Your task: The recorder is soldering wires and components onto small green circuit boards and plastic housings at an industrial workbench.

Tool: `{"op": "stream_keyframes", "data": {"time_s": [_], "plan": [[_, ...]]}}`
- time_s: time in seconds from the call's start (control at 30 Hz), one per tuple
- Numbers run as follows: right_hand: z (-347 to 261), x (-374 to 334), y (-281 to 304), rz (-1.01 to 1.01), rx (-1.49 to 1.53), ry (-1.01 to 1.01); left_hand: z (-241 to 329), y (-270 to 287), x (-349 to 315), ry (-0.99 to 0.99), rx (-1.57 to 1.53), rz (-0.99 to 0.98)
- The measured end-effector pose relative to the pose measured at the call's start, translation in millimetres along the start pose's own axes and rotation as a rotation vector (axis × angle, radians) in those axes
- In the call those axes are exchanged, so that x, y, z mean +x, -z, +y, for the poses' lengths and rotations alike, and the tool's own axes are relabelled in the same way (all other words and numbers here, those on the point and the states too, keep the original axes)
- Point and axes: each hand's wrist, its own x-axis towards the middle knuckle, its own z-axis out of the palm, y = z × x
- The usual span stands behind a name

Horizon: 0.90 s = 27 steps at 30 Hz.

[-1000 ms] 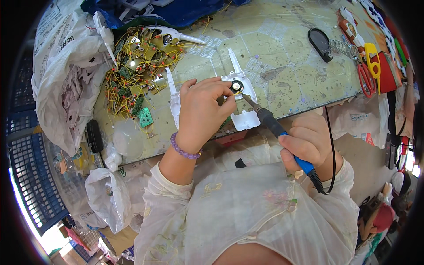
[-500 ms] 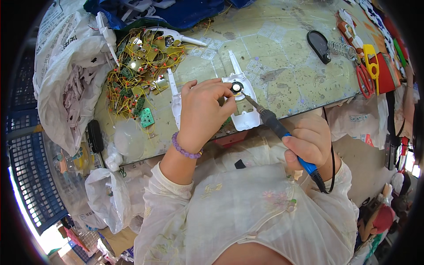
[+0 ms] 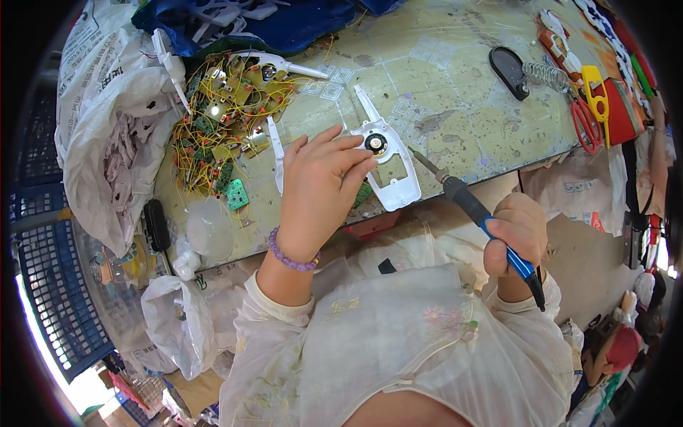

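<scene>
Our right hand [image 3: 518,233] grips the iron [image 3: 466,201], its tip [image 3: 417,155] just beside the white shell [image 3: 400,195] on the worktop [image 3: 473,132]; our left hand [image 3: 320,178], fingers parted, overlaps the shell's edge, touching or not we cannot tell.

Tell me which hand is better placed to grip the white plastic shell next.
Probably the left hand: it is right at the shell's left side, with fingers extended and no tool visible in it. The right hand is farther off, wrapped around a soldering iron.
</scene>
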Motion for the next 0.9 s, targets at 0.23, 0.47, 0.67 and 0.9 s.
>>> {"op": "stream_keyframes", "data": {"time_s": [0.23, 0.47, 0.67, 0.9], "plan": [[1.2, -5.1, -4.6, 0.032, 0.042, -0.042, 1.2, -3.3, -4.5, 0.049, -0.095, 0.042], [3.9, -5.3, -8.9, 0.026, 0.099, -0.074, 3.5, -12.5, -0.2, 0.134, -0.111, 0.018], [4.9, -3.5, -11.4, -0.004, 0.101, -0.068, 6.3, -28.6, 4.5, 0.099, 0.035, 0.085], [11.7, 0.2, -20.7, 0.048, 0.110, -0.010, 11.1, -37.4, 4.4, 0.073, 0.125, 0.113]]}}
